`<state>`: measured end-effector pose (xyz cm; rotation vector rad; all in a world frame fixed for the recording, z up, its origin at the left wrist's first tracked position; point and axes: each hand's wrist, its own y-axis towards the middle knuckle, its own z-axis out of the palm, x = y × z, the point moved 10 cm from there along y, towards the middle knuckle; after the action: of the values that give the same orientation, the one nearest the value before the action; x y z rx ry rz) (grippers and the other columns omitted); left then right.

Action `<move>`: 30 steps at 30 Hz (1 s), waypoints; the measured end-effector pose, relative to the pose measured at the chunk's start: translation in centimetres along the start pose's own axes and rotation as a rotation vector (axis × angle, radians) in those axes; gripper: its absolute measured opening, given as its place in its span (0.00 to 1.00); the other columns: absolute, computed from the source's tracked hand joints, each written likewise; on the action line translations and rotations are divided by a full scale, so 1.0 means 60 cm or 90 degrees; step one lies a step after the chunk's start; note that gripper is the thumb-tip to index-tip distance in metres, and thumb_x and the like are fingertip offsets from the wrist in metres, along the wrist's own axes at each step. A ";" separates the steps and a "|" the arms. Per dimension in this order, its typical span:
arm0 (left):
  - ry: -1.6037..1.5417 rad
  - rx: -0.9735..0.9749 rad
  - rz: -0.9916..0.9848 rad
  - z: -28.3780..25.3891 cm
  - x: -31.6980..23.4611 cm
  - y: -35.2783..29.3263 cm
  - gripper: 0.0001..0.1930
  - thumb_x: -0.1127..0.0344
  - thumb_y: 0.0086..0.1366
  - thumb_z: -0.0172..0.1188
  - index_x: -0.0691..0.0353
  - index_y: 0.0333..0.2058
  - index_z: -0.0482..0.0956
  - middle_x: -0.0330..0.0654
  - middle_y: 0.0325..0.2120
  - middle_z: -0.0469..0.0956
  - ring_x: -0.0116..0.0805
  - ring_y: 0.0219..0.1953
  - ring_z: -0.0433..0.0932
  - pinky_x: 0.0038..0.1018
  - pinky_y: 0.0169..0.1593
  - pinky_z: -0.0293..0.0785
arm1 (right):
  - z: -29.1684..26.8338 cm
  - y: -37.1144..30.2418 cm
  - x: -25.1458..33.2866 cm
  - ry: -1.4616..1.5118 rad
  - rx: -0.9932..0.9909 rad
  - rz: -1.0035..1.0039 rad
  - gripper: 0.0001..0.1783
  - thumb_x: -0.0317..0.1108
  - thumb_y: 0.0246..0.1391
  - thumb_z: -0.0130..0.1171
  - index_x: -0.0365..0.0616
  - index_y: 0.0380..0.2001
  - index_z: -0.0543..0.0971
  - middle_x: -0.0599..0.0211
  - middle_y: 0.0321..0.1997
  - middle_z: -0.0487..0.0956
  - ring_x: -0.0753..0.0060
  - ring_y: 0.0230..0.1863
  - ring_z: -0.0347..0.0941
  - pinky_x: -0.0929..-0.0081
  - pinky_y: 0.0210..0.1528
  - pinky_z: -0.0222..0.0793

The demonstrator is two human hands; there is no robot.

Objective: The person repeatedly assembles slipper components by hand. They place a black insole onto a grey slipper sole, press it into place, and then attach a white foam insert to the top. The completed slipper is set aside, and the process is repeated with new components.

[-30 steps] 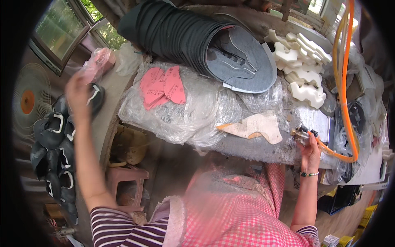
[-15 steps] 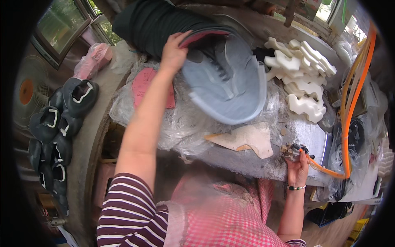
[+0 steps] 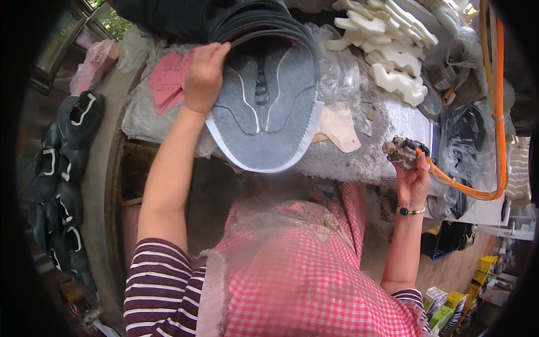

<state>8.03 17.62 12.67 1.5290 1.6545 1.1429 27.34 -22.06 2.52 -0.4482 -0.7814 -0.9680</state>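
Note:
My left hand [image 3: 205,78] is closed on the left rim of a grey shoe upper [image 3: 264,149], its fingers curled over the edge. The upper hangs open in a U shape, its toe end toward me, with white lines on the inner face. Behind it runs a long nested stack of dark uppers [image 3: 168,22]. Out to the right, my right hand [image 3: 414,182] grips a small, residue-crusted spray gun [image 3: 405,149] with an orange hose [image 3: 463,192] attached. The gun is apart from the upper.
Pink cut pieces [image 3: 167,81] lie on plastic sheeting at the left. White foam pieces [image 3: 398,84] are piled at the back right. A beige scrap [image 3: 341,126] rests beside the upper. Several black shoe uppers [image 3: 59,163] line the far-left ledge.
The grey upper has come closer to me and straightened, with my left hand still on its rim. My right hand has lifted the spray gun slightly. The whole view has shifted.

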 end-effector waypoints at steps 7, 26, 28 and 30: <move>-0.083 0.200 -0.374 -0.030 0.052 0.018 0.11 0.69 0.59 0.60 0.63 0.37 0.68 0.52 0.31 0.77 0.56 0.32 0.75 0.41 0.34 0.70 | 0.008 -0.053 0.048 -0.033 -0.060 -0.014 0.18 0.35 0.57 0.57 0.43 0.50 0.74 0.64 0.49 0.78 0.60 0.53 0.72 0.45 0.54 0.69; -0.576 0.217 -0.274 0.123 -0.230 0.011 0.20 0.74 0.56 0.60 0.64 0.46 0.65 0.55 0.42 0.74 0.56 0.43 0.75 0.38 0.44 0.73 | 0.110 0.030 0.021 -0.729 0.098 -0.101 0.18 0.30 0.55 0.57 0.39 0.49 0.70 0.62 0.32 0.79 0.79 0.32 0.76 0.79 0.36 0.75; -0.549 0.182 -0.240 0.119 -0.231 0.008 0.20 0.74 0.56 0.60 0.64 0.47 0.66 0.55 0.42 0.74 0.56 0.43 0.75 0.38 0.44 0.73 | 0.151 0.042 0.009 -0.530 0.100 -0.097 0.17 0.29 0.57 0.54 0.39 0.50 0.68 0.61 0.33 0.80 0.76 0.32 0.77 0.79 0.37 0.76; -0.516 0.196 -0.220 0.118 -0.236 0.006 0.20 0.73 0.57 0.60 0.63 0.48 0.66 0.54 0.41 0.74 0.56 0.43 0.75 0.39 0.44 0.73 | 0.145 0.072 0.004 -0.470 0.080 -0.085 0.17 0.26 0.58 0.51 0.40 0.51 0.67 0.60 0.34 0.80 0.72 0.32 0.79 0.77 0.37 0.78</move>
<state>16.54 5.03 8.15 1.5105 1.4482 0.0412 27.78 -14.29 8.38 -0.6606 -1.5446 -0.8658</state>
